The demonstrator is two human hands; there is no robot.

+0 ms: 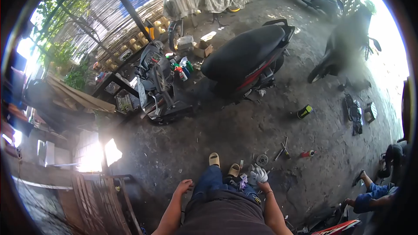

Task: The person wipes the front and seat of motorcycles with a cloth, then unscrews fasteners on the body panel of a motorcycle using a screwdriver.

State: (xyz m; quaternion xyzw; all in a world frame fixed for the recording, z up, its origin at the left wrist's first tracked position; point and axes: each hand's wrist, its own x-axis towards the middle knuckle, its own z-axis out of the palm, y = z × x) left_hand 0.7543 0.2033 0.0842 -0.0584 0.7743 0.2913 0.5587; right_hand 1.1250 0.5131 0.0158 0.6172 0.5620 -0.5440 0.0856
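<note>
My left hand (184,186) is beside my left knee, its fingers loosely bent and apart, with nothing seen in it. On the other side, my right hand (264,187) is closed on a bunched white cloth (259,174) near my right knee. A small purple-and-white item (243,181) lies against my leg, left of the cloth. On the ground just beyond the cloth is a round metal part (262,160). Hand tools (283,150) lie to its right, and a red can (307,153) rests further right.
A motorcycle with a black seat (244,50) stands ahead, beside a partly dismantled one (159,82). A green-and-black container (305,111) is on the ground. Another person in blue shorts (374,196) sits at the right. A wooden bench (98,196) stands at the left.
</note>
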